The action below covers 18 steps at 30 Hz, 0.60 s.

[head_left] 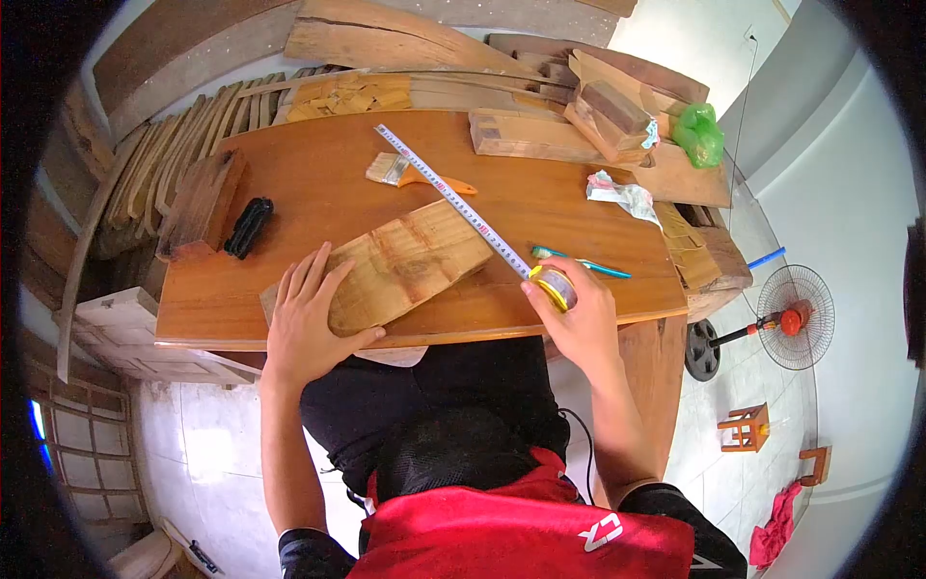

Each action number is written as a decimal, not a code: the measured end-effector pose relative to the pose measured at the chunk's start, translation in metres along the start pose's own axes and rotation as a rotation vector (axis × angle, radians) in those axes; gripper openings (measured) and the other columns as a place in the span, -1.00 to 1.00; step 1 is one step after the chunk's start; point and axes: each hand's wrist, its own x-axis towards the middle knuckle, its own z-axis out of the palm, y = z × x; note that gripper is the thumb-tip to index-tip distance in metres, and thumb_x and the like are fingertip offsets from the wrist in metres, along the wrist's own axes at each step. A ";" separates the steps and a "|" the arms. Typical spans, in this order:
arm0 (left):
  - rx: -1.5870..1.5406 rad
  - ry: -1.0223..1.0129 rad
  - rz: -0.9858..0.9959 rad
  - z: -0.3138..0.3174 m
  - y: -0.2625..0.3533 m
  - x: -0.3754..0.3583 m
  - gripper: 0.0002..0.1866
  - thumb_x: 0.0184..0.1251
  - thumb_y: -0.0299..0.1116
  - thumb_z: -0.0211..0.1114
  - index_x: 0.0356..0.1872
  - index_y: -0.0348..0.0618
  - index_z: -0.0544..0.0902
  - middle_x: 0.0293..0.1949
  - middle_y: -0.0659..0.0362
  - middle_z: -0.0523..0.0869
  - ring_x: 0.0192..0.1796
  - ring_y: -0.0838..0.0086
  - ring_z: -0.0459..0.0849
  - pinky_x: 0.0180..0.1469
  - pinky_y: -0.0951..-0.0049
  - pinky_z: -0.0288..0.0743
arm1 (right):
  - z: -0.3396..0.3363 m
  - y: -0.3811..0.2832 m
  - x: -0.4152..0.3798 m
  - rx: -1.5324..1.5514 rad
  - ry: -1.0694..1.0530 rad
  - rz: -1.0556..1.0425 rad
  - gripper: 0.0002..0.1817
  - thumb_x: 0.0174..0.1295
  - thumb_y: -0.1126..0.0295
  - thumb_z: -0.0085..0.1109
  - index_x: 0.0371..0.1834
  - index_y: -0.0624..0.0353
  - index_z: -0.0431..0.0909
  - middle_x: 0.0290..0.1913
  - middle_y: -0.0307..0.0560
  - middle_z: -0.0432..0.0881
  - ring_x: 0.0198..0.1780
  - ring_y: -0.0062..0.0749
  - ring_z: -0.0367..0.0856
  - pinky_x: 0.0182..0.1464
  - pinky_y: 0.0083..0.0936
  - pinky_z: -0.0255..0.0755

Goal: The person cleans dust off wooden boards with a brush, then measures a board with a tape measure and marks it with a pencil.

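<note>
A thick wooden block (410,261) lies at a slant on the brown table (540,212), close to its front edge. Across the block's near left end rests my left hand (313,304), fingers spread, thumb along the edge. In my right hand (577,311) is a tape measure (554,288) with a yellow rim. Its white blade (449,198) is drawn out toward the upper left, passing over the block's right end and over the handle of a paintbrush (388,169). Beside the tape case lies a teal toothbrush (584,262).
A black object (249,228) and a dark wood block (204,205) sit at the table's left. Wood pieces (531,137), a crumpled wrapper (625,196) and a green plastic bag (698,135) are at the right. A fan (795,318) stands on the floor.
</note>
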 end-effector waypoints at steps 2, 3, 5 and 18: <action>0.010 0.006 -0.007 0.000 0.002 -0.001 -0.09 -0.09 0.19 0.55 0.33 -0.01 0.53 0.48 -0.05 0.35 0.51 -0.02 0.28 0.58 -0.03 0.06 | 0.002 -0.006 -0.003 -0.007 0.020 -0.014 -0.60 0.23 0.10 0.40 -0.01 0.11 0.61 -0.14 0.03 0.72 -0.14 0.04 0.73 -0.18 -0.19 0.58; 0.012 0.003 -0.011 0.000 0.003 -0.001 -0.09 -0.09 0.19 0.55 0.33 -0.01 0.53 0.49 -0.04 0.35 0.51 -0.02 0.28 0.58 -0.03 0.07 | 0.003 -0.008 -0.004 -0.010 0.030 -0.021 -0.60 0.23 0.09 0.40 -0.01 0.10 0.61 -0.15 0.02 0.71 -0.15 0.04 0.73 -0.19 -0.20 0.58; 0.016 -0.003 -0.019 0.000 0.004 -0.001 -0.09 -0.09 0.19 0.55 0.33 -0.01 0.53 0.49 -0.04 0.35 0.51 -0.02 0.27 0.57 -0.04 0.07 | 0.008 -0.011 -0.008 -0.024 0.045 -0.028 -0.60 0.23 0.10 0.41 -0.01 0.09 0.60 -0.15 0.01 0.68 -0.17 0.03 0.72 -0.22 -0.20 0.57; 0.015 -0.006 -0.025 0.001 0.004 0.000 -0.10 -0.08 0.19 0.55 0.35 0.04 0.52 0.50 -0.04 0.33 0.51 -0.04 0.26 0.57 -0.04 0.07 | 0.017 -0.006 -0.014 -0.009 0.101 -0.009 -0.61 0.25 0.11 0.41 -0.03 0.09 0.57 -0.19 0.02 0.63 -0.23 0.04 0.68 -0.28 -0.18 0.53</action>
